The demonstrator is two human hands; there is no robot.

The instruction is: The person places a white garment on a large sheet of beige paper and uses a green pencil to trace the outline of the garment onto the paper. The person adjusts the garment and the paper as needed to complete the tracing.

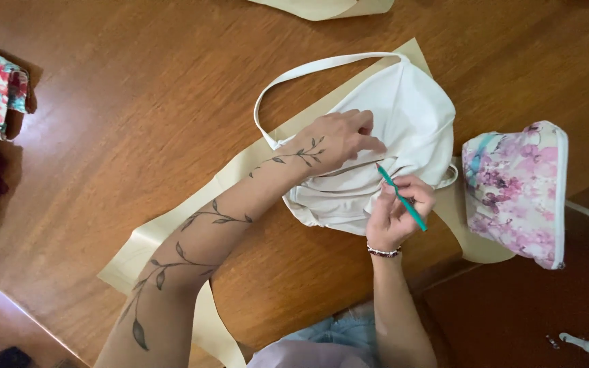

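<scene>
The soft, light white fabric piece (383,143), lying bunched on tan pattern paper (172,238) on the wooden surface (138,102), is pressed flat by the left hand (339,140), while a green pencil (401,197) is pinched in the right hand (400,208), a floral pouch (516,191) just beside.

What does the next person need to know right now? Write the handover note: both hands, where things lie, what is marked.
Left hand: flat on the white fabric, pinning it down.
Right hand: holds a green pencil, tip on the fabric by the left fingers.
The fabric lies bunched on a beige paper pattern on the wooden table; a floral pouch sits to the right.
No drawn line shows on the fabric.
</scene>
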